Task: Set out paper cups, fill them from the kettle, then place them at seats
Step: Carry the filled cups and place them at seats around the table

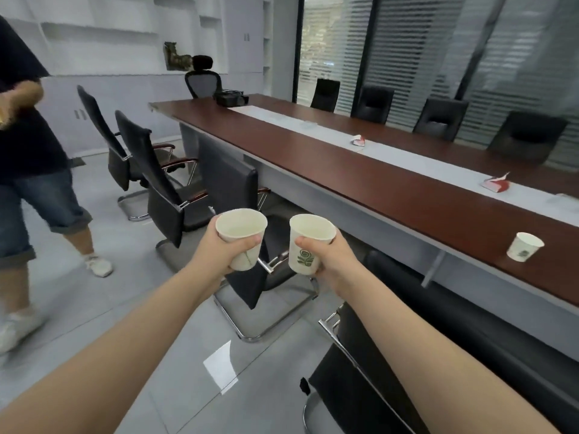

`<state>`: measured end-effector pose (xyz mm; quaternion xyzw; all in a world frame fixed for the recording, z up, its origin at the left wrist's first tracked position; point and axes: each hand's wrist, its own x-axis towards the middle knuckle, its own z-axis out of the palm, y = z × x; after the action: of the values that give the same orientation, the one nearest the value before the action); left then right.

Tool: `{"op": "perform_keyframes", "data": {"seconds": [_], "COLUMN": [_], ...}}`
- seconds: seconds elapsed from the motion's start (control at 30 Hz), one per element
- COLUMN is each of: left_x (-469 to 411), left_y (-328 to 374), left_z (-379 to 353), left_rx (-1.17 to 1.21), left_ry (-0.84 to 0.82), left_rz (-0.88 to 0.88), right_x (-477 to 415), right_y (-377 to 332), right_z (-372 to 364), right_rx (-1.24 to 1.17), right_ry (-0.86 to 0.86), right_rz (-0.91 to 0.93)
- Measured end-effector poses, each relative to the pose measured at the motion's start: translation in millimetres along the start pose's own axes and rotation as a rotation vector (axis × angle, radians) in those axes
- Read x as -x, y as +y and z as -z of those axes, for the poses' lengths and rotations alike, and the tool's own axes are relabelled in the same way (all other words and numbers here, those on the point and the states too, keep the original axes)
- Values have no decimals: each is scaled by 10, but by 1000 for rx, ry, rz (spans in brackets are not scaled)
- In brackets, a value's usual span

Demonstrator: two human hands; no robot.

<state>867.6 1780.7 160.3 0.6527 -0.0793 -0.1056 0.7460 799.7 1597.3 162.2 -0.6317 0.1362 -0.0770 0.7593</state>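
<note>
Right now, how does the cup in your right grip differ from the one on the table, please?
The held cup is airborne in the right grip; the table cup stands free near the table edge. The held cup seems filled; the table cup's contents are hidden. Both are white paper, green-printed.

At our left we see a person [26, 136] in a dark shirt and denim shorts, and on the long table [360, 186] a near tissue pack [496, 184], a far tissue pack [358, 141] and, at the far end, a black bag [230, 98].
</note>
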Motion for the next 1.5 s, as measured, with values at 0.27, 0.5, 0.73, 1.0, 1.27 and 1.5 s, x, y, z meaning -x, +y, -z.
{"op": "perform_keyframes", "data": {"seconds": [0.27,0.5,0.73,1.0,1.27,1.5], "left_x": [-1588,-2957,-4081,-5315,-6334,-7052], "left_y": [95,194,262,256,104,-196], "left_z": [-408,-782,-1343,-2010,-2407,-2589], "left_rx": [-12,-2,-10,-33,-13,-29], "left_ry": [-157,-187,-236,-398,-484,-473], "left_rz": [-27,-16,0,29,76,117], "right_x": [-1526,-2643,-3374,-4173,-4990,-5769], "right_y": [-314,-564,-657,-775,-800,-732], "right_z": [28,351,852,1344,1658,1863], "right_rx": [4,-13,-27,-37,-81,-100], "right_ry": [107,238,409,625,754,753], "right_rz": [70,94,66,114,124,121]}}
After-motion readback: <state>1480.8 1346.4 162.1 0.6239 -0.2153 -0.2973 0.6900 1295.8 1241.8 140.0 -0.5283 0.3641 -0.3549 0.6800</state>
